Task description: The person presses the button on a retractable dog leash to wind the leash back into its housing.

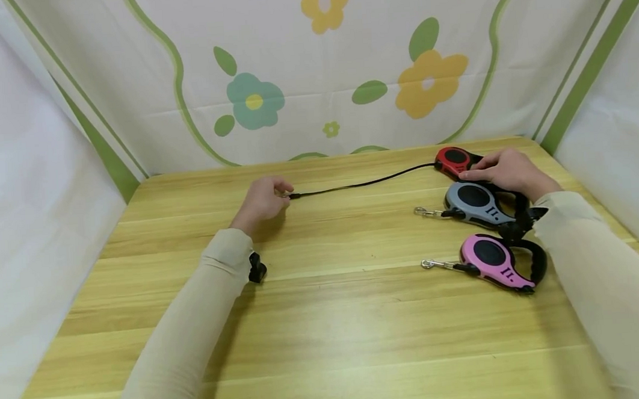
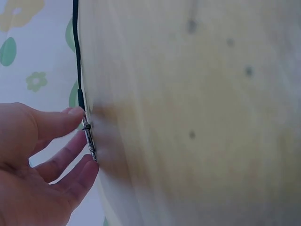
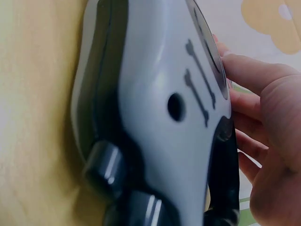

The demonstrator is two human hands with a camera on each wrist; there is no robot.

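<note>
Black cord drawn out across the table, one hand at each end.

My left hand (image 1: 262, 199) pinches the small metal clip (image 2: 89, 141) at the end of the thin black cord (image 1: 362, 184), fingers curled round it, mid-table on the far side. The cord runs right to the red plastic retractable leash housing (image 1: 453, 159) at the far right, where my right hand (image 1: 505, 170) rests on it, fingers fairly straight. Just nearer lie the grey leash housing (image 1: 474, 202) and the pink leash housing (image 1: 491, 260), both on the pale wooden table (image 1: 331, 319).
</note>
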